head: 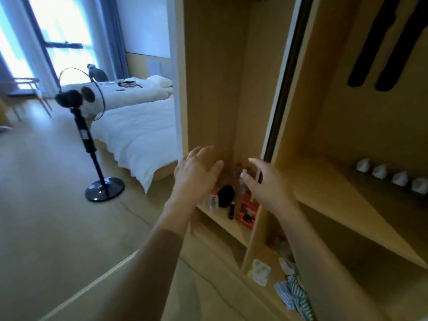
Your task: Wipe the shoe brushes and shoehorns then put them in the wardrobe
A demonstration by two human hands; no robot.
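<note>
Pale wood forms the wardrobe (215,89), seen open from the head view. Striped cloth (294,295) is heaped in the lower compartment at five o'clock. Both hands are raised before the narrow shelf (229,224): the left hand (196,172) is spread with straight fingers, nothing held, and the right hand (266,184) is likewise spread and empty. Between them, on the shelf, a black rounded object (225,195) that may be a brush, small bottles (240,179) and a red box (249,210) are seen; no shoehorn can be made out. At ten o'clock a standing fan (88,133) and a white bed (136,126) are found further off.
</note>
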